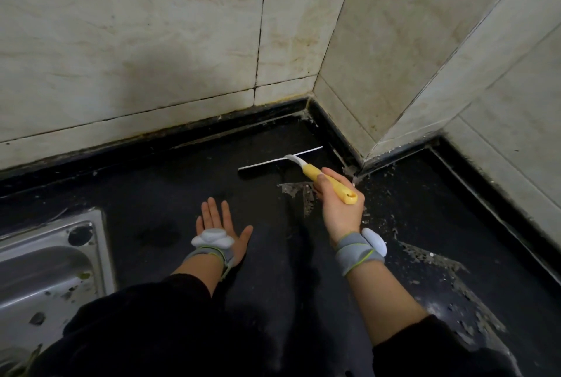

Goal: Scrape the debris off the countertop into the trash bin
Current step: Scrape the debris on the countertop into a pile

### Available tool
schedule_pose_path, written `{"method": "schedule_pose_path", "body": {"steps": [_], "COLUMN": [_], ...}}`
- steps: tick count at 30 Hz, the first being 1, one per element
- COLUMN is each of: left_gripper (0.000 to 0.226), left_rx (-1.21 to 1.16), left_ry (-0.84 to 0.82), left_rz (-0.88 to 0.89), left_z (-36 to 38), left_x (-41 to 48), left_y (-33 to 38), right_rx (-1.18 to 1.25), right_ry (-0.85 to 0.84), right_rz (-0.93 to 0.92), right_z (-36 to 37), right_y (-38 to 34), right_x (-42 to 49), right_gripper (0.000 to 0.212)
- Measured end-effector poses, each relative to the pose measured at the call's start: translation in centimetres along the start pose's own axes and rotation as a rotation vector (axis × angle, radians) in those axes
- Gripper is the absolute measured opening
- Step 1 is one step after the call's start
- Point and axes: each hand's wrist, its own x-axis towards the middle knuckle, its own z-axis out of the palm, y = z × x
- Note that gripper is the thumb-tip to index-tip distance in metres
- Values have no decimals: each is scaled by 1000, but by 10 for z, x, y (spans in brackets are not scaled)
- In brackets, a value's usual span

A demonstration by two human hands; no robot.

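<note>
The job looks partly done at best; pale flakes of debris (431, 255) lie thick on the black countertop (182, 188) from three o'clock down to five o'clock, with a smaller patch just beneath the tool near centre, so most of the scraping seems left to do; no trash bin shows anywhere in view, so which way the flakes must travel cannot be told.

The right hand (338, 209) curls fingers and thumb round the yellow handle of the scraper (312, 173); its long white blade lies across the countertop at about one o'clock of centre, near the inner wall corner; whether the edge actually touches the surface cannot be told. The left hand (218, 225) lies flat on the countertop at seven o'clock, fingers straight and a little spread, holding nothing; it seems to serve as a brace.

The countertop is dark and faintly glossy, with a raised black lip along the wall; a steel sink (54, 261) sits at eight o'clock, its basin speckled with bits of dirt. Cream tiles (151, 43) fill the upper half, stained and with dark grout; they meet in a corner at one o'clock, and a second, jutting corner stands at three o'clock. Grey wristbands (361, 250) with white pods sit on both wrists above dark sleeves (151, 331); the light is dim.
</note>
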Motion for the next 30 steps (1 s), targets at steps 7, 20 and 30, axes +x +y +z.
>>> {"method": "schedule_pose_path", "body": {"steps": [7, 20, 30], "left_gripper": [86, 83, 83], "left_rx": [12, -3, -23], "left_ry": [8, 12, 5], "left_rz": [23, 63, 45], "left_z": [3, 34, 42], "left_x": [0, -57, -63], "left_y": [-1, 33, 47], "right_rx": [-81, -60, 143], "right_ry": [-5, 57, 4], "right_rz": [14, 51, 124], "right_z": [-60, -120, -80], "right_y": [-6, -34, -20], "right_x": [-13, -18, -3], "right_gripper": [13, 13, 17]}}
